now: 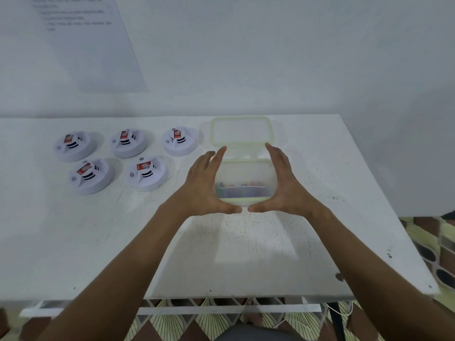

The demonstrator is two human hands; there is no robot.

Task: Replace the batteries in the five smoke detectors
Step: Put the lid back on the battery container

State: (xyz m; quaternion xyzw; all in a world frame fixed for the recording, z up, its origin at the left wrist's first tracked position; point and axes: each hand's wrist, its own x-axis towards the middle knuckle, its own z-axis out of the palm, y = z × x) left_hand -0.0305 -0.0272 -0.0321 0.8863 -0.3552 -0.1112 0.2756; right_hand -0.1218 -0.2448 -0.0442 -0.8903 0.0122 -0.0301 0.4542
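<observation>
2 hands frame 1 clear plastic container (246,178) on a white table (98,242), the biggest thing in view; its paint is speckled and chipped near the right edge. A white wall (270,57) rises behind it, with a printed sheet (86,45) pinned at upper left, text too blurred to read. Patterned floor tiles (430,254) show below and to the right.

Container sits right of centre, open; its green-rimmed lid (241,131) lies flat just behind it. Dark shapes at the bottom are probably batteries, too blurred to confirm.

Left hand (206,185) and right hand (283,185) lie against the container's sides, fingers straight and extended, thumbs nearly meeting at the near wall. A flat press, not a curled grip.

5 smoke detectors (147,173) stand to the left, 3 in the back row, 2 in front, each with a red-labelled piece on top. None appears touched.

Risks, judged:
- Straight-fingered hold on smooth plastic could slip if lifted, spilling the contents.
- Sliding it left could knock the nearest detector.
- Loose cells could roll off the table's near edge.
</observation>
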